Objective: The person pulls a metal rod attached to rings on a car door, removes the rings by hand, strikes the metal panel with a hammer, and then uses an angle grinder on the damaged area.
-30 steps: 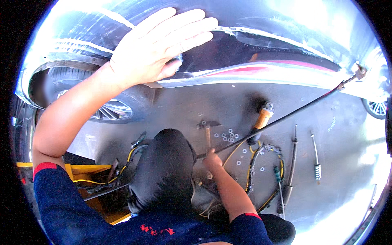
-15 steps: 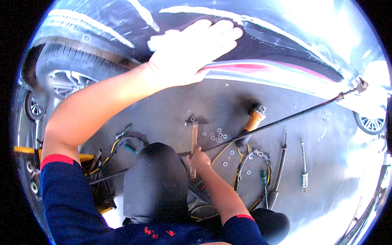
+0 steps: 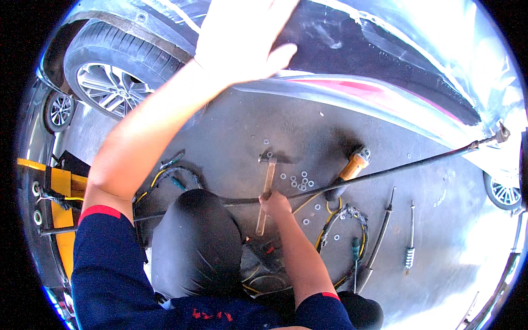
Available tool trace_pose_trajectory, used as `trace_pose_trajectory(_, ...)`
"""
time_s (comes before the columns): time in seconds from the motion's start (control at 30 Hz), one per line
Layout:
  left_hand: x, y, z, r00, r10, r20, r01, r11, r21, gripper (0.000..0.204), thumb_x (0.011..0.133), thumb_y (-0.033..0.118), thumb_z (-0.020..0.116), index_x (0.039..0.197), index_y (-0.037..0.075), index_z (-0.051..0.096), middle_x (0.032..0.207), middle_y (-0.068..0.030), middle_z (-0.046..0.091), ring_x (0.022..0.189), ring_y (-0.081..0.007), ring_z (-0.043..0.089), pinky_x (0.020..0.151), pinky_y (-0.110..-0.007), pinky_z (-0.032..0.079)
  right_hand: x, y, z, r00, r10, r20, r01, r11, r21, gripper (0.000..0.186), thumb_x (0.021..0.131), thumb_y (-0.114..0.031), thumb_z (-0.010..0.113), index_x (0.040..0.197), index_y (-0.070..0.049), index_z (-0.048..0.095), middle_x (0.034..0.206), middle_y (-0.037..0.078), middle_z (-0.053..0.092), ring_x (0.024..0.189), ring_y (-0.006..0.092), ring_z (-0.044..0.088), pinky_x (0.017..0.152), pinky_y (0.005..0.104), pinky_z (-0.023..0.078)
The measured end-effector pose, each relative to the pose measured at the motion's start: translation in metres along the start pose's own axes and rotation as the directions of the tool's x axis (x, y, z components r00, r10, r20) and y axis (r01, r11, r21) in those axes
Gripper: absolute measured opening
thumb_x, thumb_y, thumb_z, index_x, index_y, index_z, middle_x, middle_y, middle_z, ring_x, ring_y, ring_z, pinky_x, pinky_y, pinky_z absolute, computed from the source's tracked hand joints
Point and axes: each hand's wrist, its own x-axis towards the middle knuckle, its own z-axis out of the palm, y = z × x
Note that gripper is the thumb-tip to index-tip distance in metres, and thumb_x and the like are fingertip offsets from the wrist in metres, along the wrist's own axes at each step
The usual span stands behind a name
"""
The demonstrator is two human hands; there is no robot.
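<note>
My left hand [image 3: 242, 47], palm down, lies on or just over the dark lower side panel [image 3: 330, 41] of a car; I cannot tell whether it touches. Its thumb stands apart and the fingers reach up past the picture's edge. My right hand [image 3: 276, 204] is closed round the wooden handle of a hammer [image 3: 267, 179], whose metal head points away from me. A long dark cable or hose [image 3: 407, 164] runs slantwise by that hand, from the car's right end past my knee to the far left.
An orange power tool [image 3: 355, 164] lies on the floor beyond several washers [image 3: 304, 181]. Farther right are a dark rod-like tool [image 3: 380, 234] and a slim one with a spring [image 3: 410, 242]. The car wheel [image 3: 113, 85] stands upper left, a yellow frame [image 3: 61, 192] at the left.
My left hand has slid up along the panel, its fingertips now out of view. The right hand keeps its grip on the hammer. The view has shifted, showing more of the wheel and yellow frame.
</note>
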Motion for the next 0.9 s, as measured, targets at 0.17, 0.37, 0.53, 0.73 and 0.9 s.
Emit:
trace_pose_trajectory(0.17, -0.026, 0.024, 0.031, 0.995, 0.072, 0.075, -0.061, 0.988, -0.144, 0.086, 0.069, 0.045, 0.079, 0.137, 0.0, 0.052, 0.143, -0.0248, 0.048, 0.131, -0.0457, 0.046, 0.1, -0.06, 0.039, -0.001, 0.004, 0.003, 1.0, 0.004, -0.007, -0.004, 1.0, 0.019, 0.067, 0.093, -0.056, 0.066, 0.135, -0.004, 0.06, 0.126, 0.027, 0.07, 0.121, 0.0448, 0.066, 0.103, 0.0514, 0.054)
trace_pose_trajectory(0.37, -0.046, 0.006, 0.03, 0.981, 0.181, 0.071, -0.151, 0.938, -0.311, 0.089, 0.071, 0.042, 0.076, 0.146, 0.001, 0.051, 0.149, -0.0236, 0.05, 0.133, -0.04, 0.05, 0.11, -0.058, 0.036, 0.0, 0.0, 0.0, 1.0, 0.018, -0.023, -0.018, 1.0, -0.016, 0.068, 0.093, -0.057, 0.065, 0.135, -0.004, 0.06, 0.129, 0.029, 0.069, 0.123, 0.0456, 0.065, 0.104, 0.0519, 0.053)
trace_pose_trajectory(0.53, -0.026, -0.05, 0.001, 0.988, -0.153, -0.006, 0.152, 0.984, -0.094, 0.079, 0.08, 0.047, 0.068, 0.143, 0.002, 0.053, 0.144, -0.0267, 0.054, 0.129, -0.0455, 0.052, 0.101, -0.057, 0.039, 0.008, -0.001, -0.001, 0.998, 0.062, 0.014, -0.06, 0.992, -0.114, 0.07, 0.092, -0.058, 0.065, 0.135, -0.003, 0.061, 0.131, 0.029, 0.067, 0.126, 0.0443, 0.064, 0.105, 0.0515, 0.053)
trace_pose_trajectory(0.73, -0.042, -0.047, 0.014, 0.987, -0.113, -0.112, 0.109, 0.993, -0.047, 0.089, 0.094, 0.054, 0.05, 0.158, -0.006, 0.036, 0.164, -0.0357, 0.031, 0.152, -0.0573, 0.028, 0.12, -0.069, 0.02, 0.01, -0.012, -0.002, 0.997, 0.012, 0.08, -0.003, 0.994, -0.112, 0.061, 0.094, -0.051, 0.062, 0.132, -0.003, 0.062, 0.109, 0.023, 0.076, 0.098, 0.038, 0.077, 0.091, 0.0481, 0.06)
trace_pose_trajectory(0.9, -0.054, -0.02, 0.038, 0.986, 0.118, -0.115, -0.126, 0.99, -0.062, 0.08, 0.079, 0.053, 0.066, 0.14, 0.002, 0.057, 0.146, -0.0222, 0.051, 0.127, -0.0448, 0.049, 0.098, -0.058, 0.04, 0.026, 0.012, 0.013, 1.0, -0.001, 0.027, 0.004, 0.996, -0.089, 0.058, 0.093, -0.049, 0.061, 0.125, -0.001, 0.064, 0.094, 0.021, 0.077, 0.084, 0.0351, 0.078, 0.084, 0.0472, 0.062)
